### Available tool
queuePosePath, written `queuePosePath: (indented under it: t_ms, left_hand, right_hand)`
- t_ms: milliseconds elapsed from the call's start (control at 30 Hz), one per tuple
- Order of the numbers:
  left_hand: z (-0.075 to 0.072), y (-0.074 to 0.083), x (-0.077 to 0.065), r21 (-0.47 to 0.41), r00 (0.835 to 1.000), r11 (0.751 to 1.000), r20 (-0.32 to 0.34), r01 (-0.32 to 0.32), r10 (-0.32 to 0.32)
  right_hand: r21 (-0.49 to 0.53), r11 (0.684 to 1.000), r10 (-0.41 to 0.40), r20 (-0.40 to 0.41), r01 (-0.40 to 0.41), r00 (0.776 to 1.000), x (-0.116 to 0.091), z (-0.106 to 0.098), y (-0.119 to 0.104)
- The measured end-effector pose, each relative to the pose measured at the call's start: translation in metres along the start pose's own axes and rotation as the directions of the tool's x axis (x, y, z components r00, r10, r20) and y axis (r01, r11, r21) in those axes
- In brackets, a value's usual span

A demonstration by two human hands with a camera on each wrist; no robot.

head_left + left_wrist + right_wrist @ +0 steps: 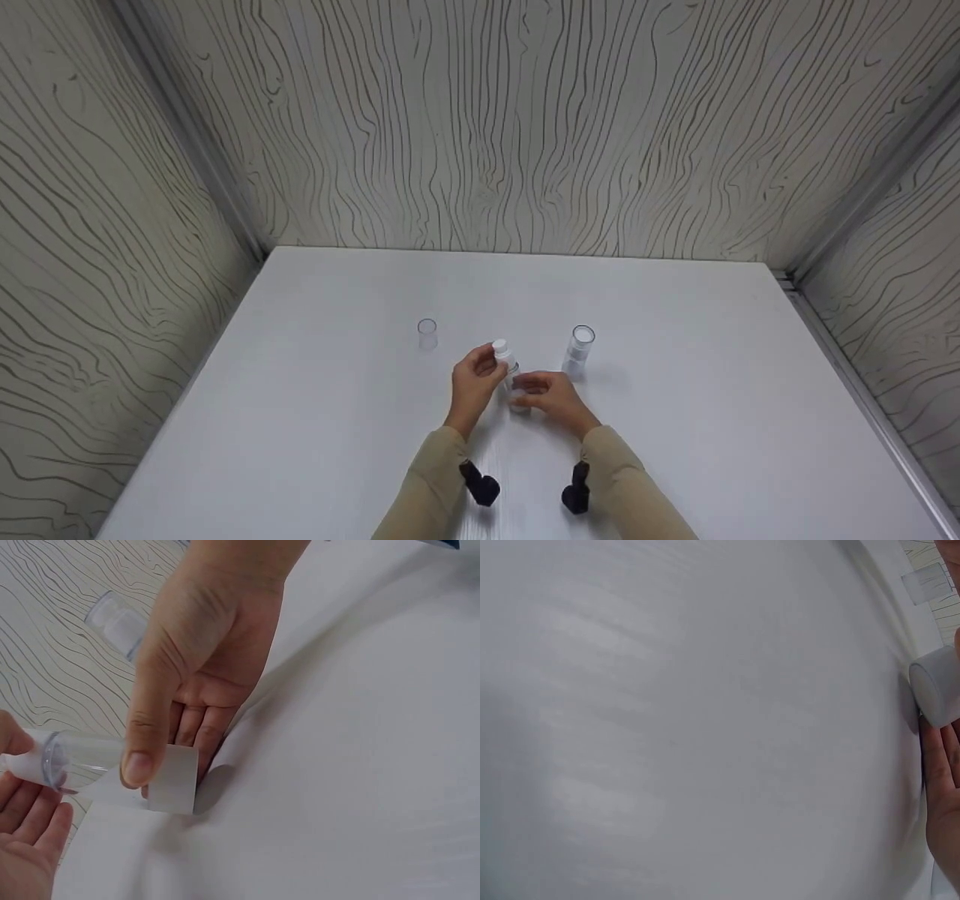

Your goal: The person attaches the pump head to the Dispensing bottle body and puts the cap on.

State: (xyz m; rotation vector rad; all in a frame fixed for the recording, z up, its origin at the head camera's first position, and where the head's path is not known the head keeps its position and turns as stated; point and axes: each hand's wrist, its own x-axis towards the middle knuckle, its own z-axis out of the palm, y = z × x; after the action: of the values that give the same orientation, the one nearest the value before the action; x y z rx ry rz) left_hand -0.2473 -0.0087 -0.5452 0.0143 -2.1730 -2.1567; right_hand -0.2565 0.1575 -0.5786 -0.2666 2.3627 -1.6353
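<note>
My left hand [474, 379] holds a small white bottle [501, 348] with a white cap by its sides. The bottle's lower end is at the rim of a clear cylindrical container [97, 755]; how deep it sits inside cannot be told. Below it, my right hand [553, 397] grips that container near its whitish bottom end [174, 781], thumb on one side and fingers on the other. Bottle and container line up, leaning slightly. In the right wrist view only the container's bottom and part of the right hand [946, 802] show, at the right edge.
Left of the hands, a short clear cylinder [427, 339] stands on the white table [322, 390]. To the right stands a taller clear cylinder [577, 352] with something white inside. Wood-grain patterned walls [480, 135] enclose the table at the back and sides.
</note>
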Motion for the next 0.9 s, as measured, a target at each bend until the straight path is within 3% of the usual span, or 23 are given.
queuePosePath:
  t_ms: [200,400,900]
  left_hand:
    - [-0.0001,-0.0090,0.0038,-0.018,1.000,1.000,0.006,-0.004,0.005]
    - [0.0002,-0.0087,0.0036,-0.017,1.000,1.000,-0.007,-0.025,0.025]
    - [0.0018,-0.0081,0.0018,0.025,0.998,1.000,-0.055,0.001,0.000]
  right_hand:
    - [0.039,0.999,-0.024,0.008,0.023,1.000,0.0004,0.0007,0.0004]
    - [0.029,0.999,-0.038,0.010,0.037,0.999,0.0009,0.0005,0.0013]
    - [0.027,0.999,-0.041,0.004,0.041,0.999,0.0003,-0.0006,0.0003]
